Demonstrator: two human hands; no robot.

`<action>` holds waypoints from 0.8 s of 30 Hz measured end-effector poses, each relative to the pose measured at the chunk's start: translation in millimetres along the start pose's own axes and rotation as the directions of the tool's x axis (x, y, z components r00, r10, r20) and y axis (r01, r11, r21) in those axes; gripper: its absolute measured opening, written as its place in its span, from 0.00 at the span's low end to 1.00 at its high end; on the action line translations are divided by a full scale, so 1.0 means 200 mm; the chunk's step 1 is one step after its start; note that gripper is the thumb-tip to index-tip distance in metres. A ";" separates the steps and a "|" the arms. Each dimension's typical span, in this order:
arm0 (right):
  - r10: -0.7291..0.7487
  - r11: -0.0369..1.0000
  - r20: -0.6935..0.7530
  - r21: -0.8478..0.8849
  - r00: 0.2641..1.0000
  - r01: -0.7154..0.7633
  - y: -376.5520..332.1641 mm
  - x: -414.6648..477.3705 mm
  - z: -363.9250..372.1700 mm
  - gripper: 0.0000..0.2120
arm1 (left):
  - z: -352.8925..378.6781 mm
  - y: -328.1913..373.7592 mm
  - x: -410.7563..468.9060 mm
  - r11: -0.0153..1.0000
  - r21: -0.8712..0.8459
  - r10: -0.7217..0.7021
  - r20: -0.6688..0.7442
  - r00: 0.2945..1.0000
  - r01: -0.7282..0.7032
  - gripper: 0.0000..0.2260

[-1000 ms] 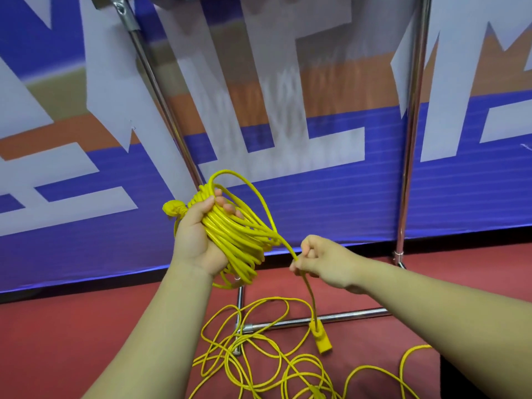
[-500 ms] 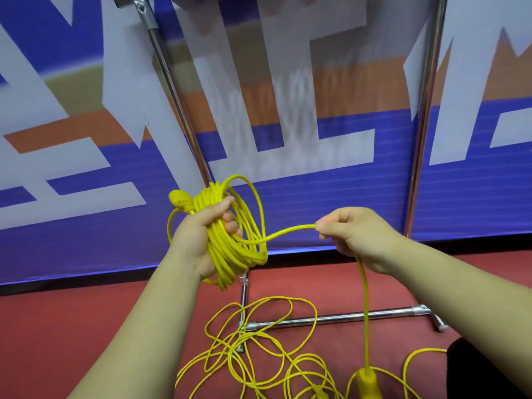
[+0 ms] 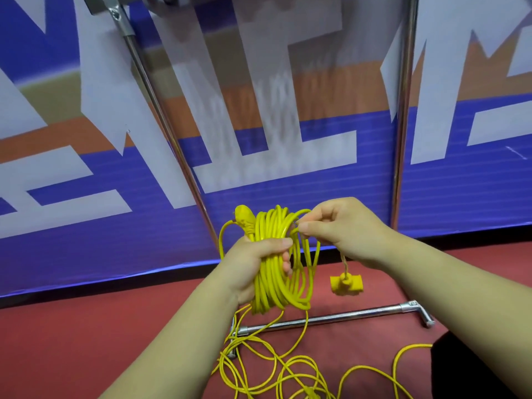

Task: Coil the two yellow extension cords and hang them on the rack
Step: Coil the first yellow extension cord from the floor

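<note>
Right, the left hand (image 3: 253, 263) has its fingers curled firmly round the middle of the coil (image 3: 270, 283), clamping the loops so none can slide out. The plug (image 3: 244, 221) pokes up at the coil's top left, trapped in that same grip. The right hand (image 3: 345, 226) sits just right of the coil's top, thumb and forefinger pinching the tail (image 3: 343, 262) against the uppermost loops. It looks as if it is guiding the last stretch into place. The socket end (image 3: 345, 284) dangles free to the right of the coil, so very little is left to wind. Below the coil, the second cord (image 3: 227, 370) sprawls loose on the floor (image 3: 86, 341), not yet coiled. Behind the coil stands the rack (image 3: 403, 125), nothing hung on what shows. I'd call it under halfway.
</note>
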State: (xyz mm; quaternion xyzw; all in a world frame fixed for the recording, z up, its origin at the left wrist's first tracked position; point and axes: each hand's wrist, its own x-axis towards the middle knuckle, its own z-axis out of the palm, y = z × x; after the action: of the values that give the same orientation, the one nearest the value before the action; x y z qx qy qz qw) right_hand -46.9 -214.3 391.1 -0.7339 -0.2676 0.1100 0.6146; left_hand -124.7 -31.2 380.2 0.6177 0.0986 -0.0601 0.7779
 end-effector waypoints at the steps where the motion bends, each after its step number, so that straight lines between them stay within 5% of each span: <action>1: -0.010 1.000 0.013 -0.007 1.000 0.011 -0.01 0.00 -0.01 0.03 | 0.01 0.00 0.00 1.000 0.005 0.003 0.014 1.000 -0.003 0.04; 12: -0.004 0.978 0.049 0.208 0.999 -0.006 -0.04 -0.02 -0.04 0.07 | 0.06 0.04 0.05 0.994 -0.095 -0.056 0.066 0.996 0.062 0.05; 19: 0.006 0.920 0.262 0.376 0.965 -0.107 -0.04 -0.04 -0.04 0.08 | -0.01 0.18 0.05 0.948 -0.292 0.117 -0.044 0.992 -0.124 0.08; 24: 0.101 0.942 0.428 0.249 0.898 -0.225 0.05 -0.05 -0.05 0.08 | -0.12 0.28 0.02 0.821 -0.482 0.237 -0.196 0.952 -0.304 0.10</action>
State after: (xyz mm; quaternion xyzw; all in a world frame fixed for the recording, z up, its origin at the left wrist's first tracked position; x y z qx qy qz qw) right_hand -48.1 -229.8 381.0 -0.6154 -0.3079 0.3512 0.6349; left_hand -110.1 6.0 427.1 0.4015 0.0714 0.1185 0.9053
